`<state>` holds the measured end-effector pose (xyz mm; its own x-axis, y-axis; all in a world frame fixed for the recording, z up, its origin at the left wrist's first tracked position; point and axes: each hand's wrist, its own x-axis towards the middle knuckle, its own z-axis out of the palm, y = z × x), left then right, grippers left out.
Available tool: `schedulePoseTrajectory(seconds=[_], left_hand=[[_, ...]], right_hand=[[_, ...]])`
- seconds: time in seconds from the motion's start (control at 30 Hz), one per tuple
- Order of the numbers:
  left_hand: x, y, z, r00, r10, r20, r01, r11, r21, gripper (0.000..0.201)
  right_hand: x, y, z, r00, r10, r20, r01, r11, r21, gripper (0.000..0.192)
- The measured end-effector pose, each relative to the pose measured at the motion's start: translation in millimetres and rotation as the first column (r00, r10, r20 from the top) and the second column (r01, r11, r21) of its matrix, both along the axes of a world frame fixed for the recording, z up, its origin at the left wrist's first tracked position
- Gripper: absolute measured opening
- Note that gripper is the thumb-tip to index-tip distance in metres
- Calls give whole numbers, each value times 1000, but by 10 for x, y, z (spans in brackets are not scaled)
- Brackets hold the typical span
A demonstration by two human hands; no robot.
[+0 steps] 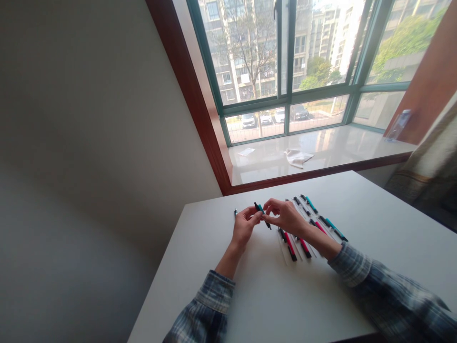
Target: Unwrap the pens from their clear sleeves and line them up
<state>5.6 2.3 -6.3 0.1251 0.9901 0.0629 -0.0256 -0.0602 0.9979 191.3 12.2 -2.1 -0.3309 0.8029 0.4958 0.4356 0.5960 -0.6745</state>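
Note:
A teal and black pen (267, 223) is held above the white table, tilted, its dark ends sticking out past the fingers. My left hand (245, 225) pinches it between thumb and fingertips. From the other side, my right hand (287, 216) has its thumb and forefinger closed at the pen's middle. Under and beyond my right forearm lie several pens and thin clear tubes or refills in rows. Among them are a red and black pen (291, 246), another red pen (304, 247) and a teal pen (336, 229). My right hand and forearm hide part of these rows.
A small dark pen-like piece (235, 213) lies just behind my left hand. The white table (200, 267) meets a wall on the left. Behind it, a window sill (264, 166) bears a white cloth (298, 157) and a clear bottle (398, 126). A curtain (424, 157) hangs at right.

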Motion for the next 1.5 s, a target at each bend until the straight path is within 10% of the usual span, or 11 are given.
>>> schedulePoseTrajectory(seconds=[0.23, 0.47, 1.33, 1.5], left_hand=[[-58, -6, -26, 996, 83, -38, -81, 995, 53, 29], [-57, -12, -3, 993, 97, -71, -89, 989, 116, 29], [-25, -33, -3, 967, 128, -219, -88, 979, 184, 25], [-34, -46, 5, 961, 125, -245, -73, 974, 213, 25]], right_hand=[[374, 234, -25, 944, -264, 197, 257, 964, 63, 12], [471, 291, -160, 862, -214, 460, 264, 963, -47, 12], [458, 322, -238, 842, -239, 484, 297, 954, -45, 13], [414, 299, -162, 948, -222, 226, 245, 966, -81, 15]])
